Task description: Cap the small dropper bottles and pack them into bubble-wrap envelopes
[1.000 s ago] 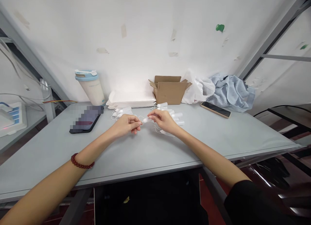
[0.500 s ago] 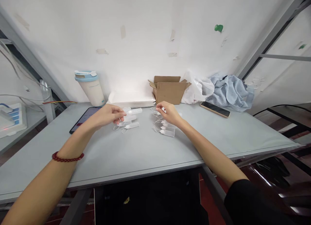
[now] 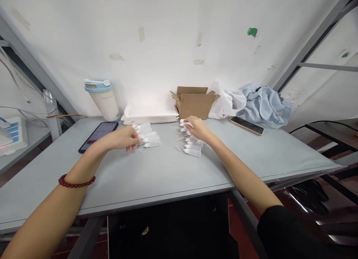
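Observation:
My left hand (image 3: 121, 139) rests on the grey table (image 3: 156, 173), fingers curled against the cap end of a small clear tube in the left pile of white-capped tubes with string loops (image 3: 148, 136). My right hand (image 3: 196, 128) reaches over the right pile of the same tubes (image 3: 191, 147). Its fingertips pinch a tube at the far end of that pile. A red bead bracelet (image 3: 76, 181) is on my left wrist.
A black phone (image 3: 98, 136) lies left of my left hand, a lidded cup (image 3: 103, 99) behind it. White trays (image 3: 151, 112), an open cardboard box (image 3: 194, 102), a plastic bag (image 3: 229, 100), a blue cloth (image 3: 265, 104) and a second phone (image 3: 246, 125) line the wall.
My hands parted from the middle. The left carried a tube over and lowered it onto the left pile; the right moved back to the right pile.

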Demonstrator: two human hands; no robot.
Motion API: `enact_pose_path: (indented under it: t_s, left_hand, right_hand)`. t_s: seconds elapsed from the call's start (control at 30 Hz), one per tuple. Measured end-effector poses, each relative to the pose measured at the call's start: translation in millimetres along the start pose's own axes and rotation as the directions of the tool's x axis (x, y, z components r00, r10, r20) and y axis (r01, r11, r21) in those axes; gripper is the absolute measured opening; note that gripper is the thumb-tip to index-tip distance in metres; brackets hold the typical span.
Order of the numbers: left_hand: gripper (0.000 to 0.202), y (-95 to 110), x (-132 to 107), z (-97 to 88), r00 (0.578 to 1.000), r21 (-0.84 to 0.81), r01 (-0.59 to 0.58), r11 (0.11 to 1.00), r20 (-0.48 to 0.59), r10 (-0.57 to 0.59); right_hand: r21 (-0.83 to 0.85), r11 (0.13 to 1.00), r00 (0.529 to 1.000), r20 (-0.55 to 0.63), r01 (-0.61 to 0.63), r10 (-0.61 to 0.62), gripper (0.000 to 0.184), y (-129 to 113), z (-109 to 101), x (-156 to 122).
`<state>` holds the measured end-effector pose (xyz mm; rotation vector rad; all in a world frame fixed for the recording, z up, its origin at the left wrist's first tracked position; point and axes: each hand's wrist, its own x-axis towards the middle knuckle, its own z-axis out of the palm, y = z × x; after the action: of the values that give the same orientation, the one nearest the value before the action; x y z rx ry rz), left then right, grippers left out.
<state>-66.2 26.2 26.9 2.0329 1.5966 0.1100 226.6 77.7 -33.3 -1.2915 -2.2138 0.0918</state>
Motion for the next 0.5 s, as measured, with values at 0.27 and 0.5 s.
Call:
enact_pose_path:
  t_s: [0.27, 0.5]
  left_hand:
    - [0.031, 2.5, -1.4, -2.1, 0.99, 0.029, 0.027, 0.999, -0.141, -0.022]
    - [0.032, 12.5, -2.8, 5.3, 0.972, -0.028, 0.006, 1.0, -0.234, -0.012]
  right_hand:
    - [0.18, 0.978, 0.967, 0.247, -0.107, 0.06, 0.01, -17.0, -38.1, -9.6]
    - [0.143, 0.98, 0.902, 0.426, -0.14, 0.066, 0.008, -23.4, -49.2, -13.5]
